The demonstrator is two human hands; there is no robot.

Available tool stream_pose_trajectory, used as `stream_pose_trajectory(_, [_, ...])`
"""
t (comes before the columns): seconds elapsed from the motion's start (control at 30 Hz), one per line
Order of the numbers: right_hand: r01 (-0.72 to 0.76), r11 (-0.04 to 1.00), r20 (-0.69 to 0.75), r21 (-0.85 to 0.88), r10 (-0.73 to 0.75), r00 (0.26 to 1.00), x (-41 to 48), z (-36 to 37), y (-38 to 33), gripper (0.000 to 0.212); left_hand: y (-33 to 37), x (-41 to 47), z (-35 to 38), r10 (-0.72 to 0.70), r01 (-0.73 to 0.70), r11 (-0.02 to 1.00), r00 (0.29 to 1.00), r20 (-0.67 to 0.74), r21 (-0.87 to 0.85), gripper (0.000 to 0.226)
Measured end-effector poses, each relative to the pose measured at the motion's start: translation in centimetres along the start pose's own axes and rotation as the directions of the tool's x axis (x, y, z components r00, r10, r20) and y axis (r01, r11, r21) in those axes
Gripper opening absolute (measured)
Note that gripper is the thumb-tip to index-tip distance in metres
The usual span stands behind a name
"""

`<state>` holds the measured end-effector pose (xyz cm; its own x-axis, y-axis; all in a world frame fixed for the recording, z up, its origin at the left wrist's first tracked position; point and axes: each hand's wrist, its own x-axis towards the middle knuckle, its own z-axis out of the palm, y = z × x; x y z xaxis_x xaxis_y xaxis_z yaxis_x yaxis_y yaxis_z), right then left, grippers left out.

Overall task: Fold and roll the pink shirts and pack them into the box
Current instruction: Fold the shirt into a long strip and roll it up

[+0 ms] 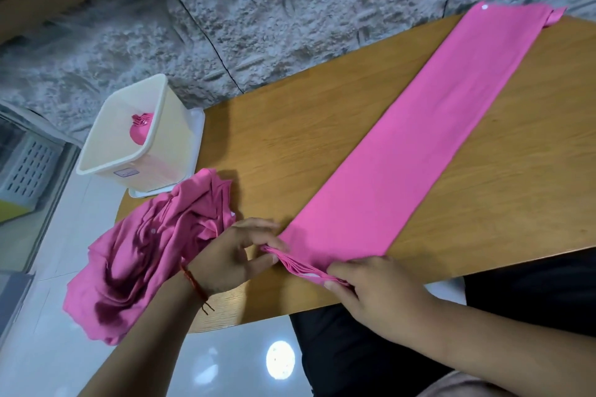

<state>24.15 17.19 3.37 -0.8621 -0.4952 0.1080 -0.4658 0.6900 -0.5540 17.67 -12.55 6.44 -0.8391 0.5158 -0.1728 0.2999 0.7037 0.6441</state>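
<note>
Roll starting. Your left grip (225, 255), right grip (374, 290) pinch near end of folded pink shirt (403, 145). Next: roll tight, edges even.

On table (290, 126) — folded shirt (403, 151) centre, crumpled shirt (145, 251) left, box (175, 145) behind it, rolled shirt (140, 131) inside.

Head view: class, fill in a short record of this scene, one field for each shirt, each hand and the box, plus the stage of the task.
folded shirt: long flat strip lying diagonally across the table
left hand: pinches the strip's near end
right hand: pinches the same end, where the layers bunch up
crumpled shirt: heaped at the table's left corner, draping over the edge
box: open, beyond the crumpled shirt
rolled shirt: inside the box
stage: rolling of the strip barely begun
</note>
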Motion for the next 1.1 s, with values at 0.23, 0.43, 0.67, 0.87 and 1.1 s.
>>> stream_pose_trajectory(0.23, [-0.294, 0.856, 0.198, 0.426, 0.229, 0.953, -0.8, -0.4, 0.4, 0.031, -0.2, 2.1, 1.3, -0.177, 0.214, 0.923, 0.974, 0.141, -0.321, 0.011])
stream_pose_trajectory(0.43, [-0.488, 0.811, 0.372, 0.322, 0.366, 0.853, -0.8, -0.7, 0.8, 0.042, 0.2, 3.6, 2.0, -0.313, 0.347, 0.893, 0.937, 0.157, -0.288, 0.014])
stream_pose_trajectory(0.67, [-0.632, 0.725, 0.554, 0.274, 0.418, 0.72, -0.8, -0.5, 1.1, 0.054, 1.0, 3.3, 3.9, -0.386, 0.373, 0.894, 0.923, -0.004, -0.248, 0.018])
stream_pose_trajectory(0.87, [-0.57, 0.82, 0.415, 0.05, 0.502, 0.759, -0.5, -0.9, 0.8, 0.06, 1.8, 1.5, 7.4, -0.402, 0.365, 0.915, 0.848, -0.345, -0.169, 0.012])
stream_pose_trajectory(1.1, [0.044, 0.991, 0.136, -0.129, -0.027, 0.99, -0.9, -0.5, -0.1, 0.034, 1.6, 0.6, 8.3, -0.335, 0.262, 0.942, 0.752, -0.567, -0.208, 0.03])
